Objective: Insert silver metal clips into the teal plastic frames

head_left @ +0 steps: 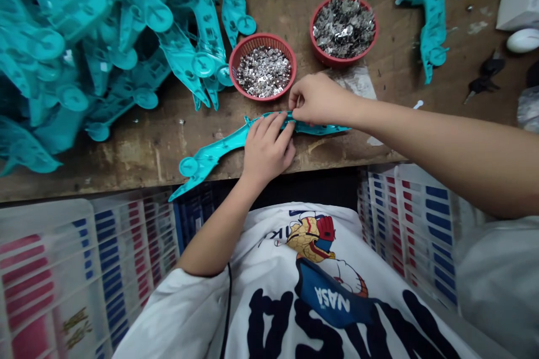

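A long, curved teal plastic part [219,148] lies at the table's front edge, its round disc end to the left. My left hand [267,148] holds it down, fingers laid over its middle and thumb at the near side. My right hand [318,101] is closed in a pinch on the same part, just right of my left fingertips. Whatever sits between those right fingers is hidden. Close behind the hands stands a red basket [233,70] of small shiny metal pieces. A second red bowl [314,47], farther right, holds larger metal clips or plates.
A big heap of similar teal parts [105,28] covers the table's left side. Another teal part [433,17] lies at the back right. Keys [484,81] and a white box [520,3] are at the right. Plastic crates [96,224] flank my body below the table edge.
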{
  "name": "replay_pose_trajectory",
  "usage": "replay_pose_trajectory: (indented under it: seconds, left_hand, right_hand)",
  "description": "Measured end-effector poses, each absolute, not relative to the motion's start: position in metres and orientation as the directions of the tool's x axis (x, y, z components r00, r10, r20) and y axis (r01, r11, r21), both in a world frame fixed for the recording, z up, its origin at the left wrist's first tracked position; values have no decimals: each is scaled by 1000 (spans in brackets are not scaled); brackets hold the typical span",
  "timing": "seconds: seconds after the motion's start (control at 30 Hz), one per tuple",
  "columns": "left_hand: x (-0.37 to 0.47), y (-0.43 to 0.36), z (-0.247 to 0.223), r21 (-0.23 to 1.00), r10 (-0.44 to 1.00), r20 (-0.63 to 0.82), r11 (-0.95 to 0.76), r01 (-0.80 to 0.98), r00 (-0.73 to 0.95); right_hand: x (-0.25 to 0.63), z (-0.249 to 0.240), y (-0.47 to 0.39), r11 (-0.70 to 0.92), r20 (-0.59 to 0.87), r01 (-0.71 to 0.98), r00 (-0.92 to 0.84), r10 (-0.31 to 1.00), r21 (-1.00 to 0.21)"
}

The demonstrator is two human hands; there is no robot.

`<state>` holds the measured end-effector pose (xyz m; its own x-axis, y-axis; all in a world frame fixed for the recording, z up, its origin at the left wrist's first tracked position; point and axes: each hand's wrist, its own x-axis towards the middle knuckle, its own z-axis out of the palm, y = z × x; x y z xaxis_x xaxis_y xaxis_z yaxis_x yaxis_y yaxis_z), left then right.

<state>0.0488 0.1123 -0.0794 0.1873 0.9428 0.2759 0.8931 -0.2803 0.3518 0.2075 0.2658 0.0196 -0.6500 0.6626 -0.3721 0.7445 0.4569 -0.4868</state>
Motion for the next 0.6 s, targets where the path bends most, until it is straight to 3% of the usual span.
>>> replay_pose_trajectory:
  seconds: [0.2, 0.6]
  left_hand:
    - [49, 113, -77, 357, 949, 251, -273, 893, 190]
    - [49, 113, -71, 350, 962, 183, -255, 901, 201]
  right_hand:
    - [207, 21, 267, 375, -412, 773, -603, 683, -511]
    - [207, 10, 260, 538, -272, 716, -681, 680, -446]
